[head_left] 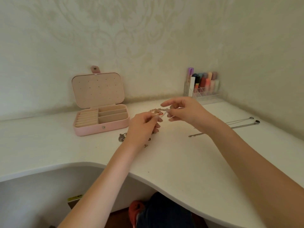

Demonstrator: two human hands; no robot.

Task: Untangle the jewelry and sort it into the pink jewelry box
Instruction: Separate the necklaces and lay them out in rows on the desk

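Observation:
The pink jewelry box [92, 130] stands open at the left on the white desk, its lid upright and its compartments bare. Right of it, my left hand [141, 126] and my right hand [184, 112] both pinch a tangled bunch of jewelry [158, 111] with beads and a red thread, held just above the desk. More jewelry [122, 137] lies beside my left wrist, partly hidden by it. Two long chains with pendants [241, 122] lie stretched out at the right. A short chain [196, 134] lies under my right forearm.
A clear organizer [204, 91] with lipsticks and tubes stands in the back right corner against the wall. The desk's curved front edge [148, 176] runs below my arms. A small loose piece [146, 145] lies near my left wrist.

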